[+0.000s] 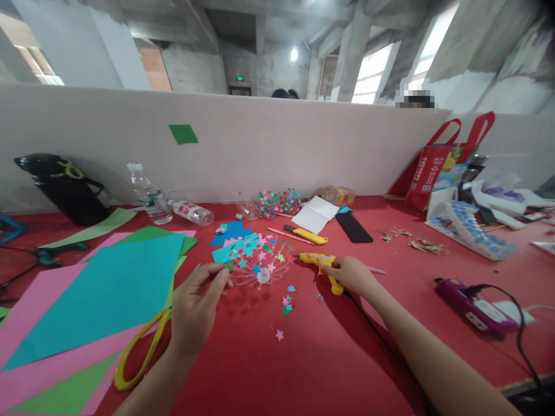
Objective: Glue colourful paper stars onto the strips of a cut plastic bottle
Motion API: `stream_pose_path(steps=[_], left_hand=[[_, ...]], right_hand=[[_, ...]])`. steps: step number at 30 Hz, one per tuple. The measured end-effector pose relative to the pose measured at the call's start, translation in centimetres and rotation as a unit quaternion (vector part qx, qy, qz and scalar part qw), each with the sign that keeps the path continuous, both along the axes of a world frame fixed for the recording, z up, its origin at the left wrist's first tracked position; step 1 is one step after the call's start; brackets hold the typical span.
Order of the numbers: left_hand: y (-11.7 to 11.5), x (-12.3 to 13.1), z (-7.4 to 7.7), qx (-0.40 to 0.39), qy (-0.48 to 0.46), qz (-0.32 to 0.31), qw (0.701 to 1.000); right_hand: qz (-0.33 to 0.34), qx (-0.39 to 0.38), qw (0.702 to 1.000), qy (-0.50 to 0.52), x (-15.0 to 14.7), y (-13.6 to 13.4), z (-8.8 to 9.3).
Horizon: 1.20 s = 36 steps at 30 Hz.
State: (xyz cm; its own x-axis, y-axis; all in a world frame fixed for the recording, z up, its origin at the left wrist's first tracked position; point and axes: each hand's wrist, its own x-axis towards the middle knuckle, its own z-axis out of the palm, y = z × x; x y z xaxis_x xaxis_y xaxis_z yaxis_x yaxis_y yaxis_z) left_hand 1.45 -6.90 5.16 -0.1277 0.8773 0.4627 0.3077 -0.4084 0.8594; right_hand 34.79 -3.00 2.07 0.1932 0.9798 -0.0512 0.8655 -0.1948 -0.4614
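My left hand (pixel 197 306) pinches the near left edge of a clear plastic flower-like piece (pixel 260 267) with spread strips and small coloured paper stars stuck on them. It lies on the red table (pixel 303 370). My right hand (pixel 353 274) is closed round the handle of a yellow glue gun (pixel 318 263), whose nozzle points left toward the plastic piece. A few loose paper stars (pixel 286 303) lie on the table just in front of it.
Large teal, pink and green paper sheets (pixel 99 300) and yellow-handled scissors (pixel 139 352) lie at left. Bottles (pixel 150 196), a yellow utility knife (pixel 307 234), a black phone (pixel 353 227), a red bag (pixel 433 167) and a purple power strip (pixel 470 303) stand around.
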Motion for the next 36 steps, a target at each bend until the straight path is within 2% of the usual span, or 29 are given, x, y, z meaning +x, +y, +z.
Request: stream_pose_path(steps=[2,5,9,12,15,16,17,21,26,28,36], left_hand=[[0.0,0.0,0.1,-0.010,-0.025,-0.005,1.000],[-0.3,0.4,0.6,-0.017,-0.023,-0.015,0.999],[-0.7,0.9,1.2,-0.012,-0.003,-0.016,1.000],[-0.7,0.9,1.1,-0.010,0.011,-0.014,1.000],[-0.8,0.9,0.9,-0.012,0.028,-0.006,1.000],[-0.8,0.9,0.9,-0.012,0.035,-0.003,0.999],[-0.9,1.0,0.9,-0.010,0.041,0.000,0.999],[-1.3,1.3,1.4,0.006,0.074,0.003,0.997],[-1.7,1.7,1.5,0.074,0.161,0.015,0.984],[-1.8,1.8,1.3,0.097,0.192,0.023,0.976],[-1.9,1.9,1.2,0.116,0.233,0.025,0.965]], right_hand=[[-0.018,0.028,0.997,0.072,0.9,0.2,0.7],[-0.013,0.074,0.977,0.197,1.0,-0.1,3.0],[0.035,0.098,0.943,0.316,-1.4,-1.4,6.3],[0.081,0.082,0.917,0.382,-4.3,-2.6,7.5],[0.188,0.003,0.813,0.550,-6.8,-3.8,7.3],[0.208,-0.015,0.794,0.571,-7.4,-4.2,7.0],[0.216,-0.024,0.790,0.573,-7.9,-4.6,6.7],[0.213,-0.018,0.830,0.516,-8.9,-6.2,5.2],[0.290,0.121,0.870,0.379,-9.5,-7.5,4.2],[0.302,0.137,0.883,0.332,-9.6,-7.5,4.0],[0.317,0.160,0.895,0.268,-9.8,-7.6,4.1]])
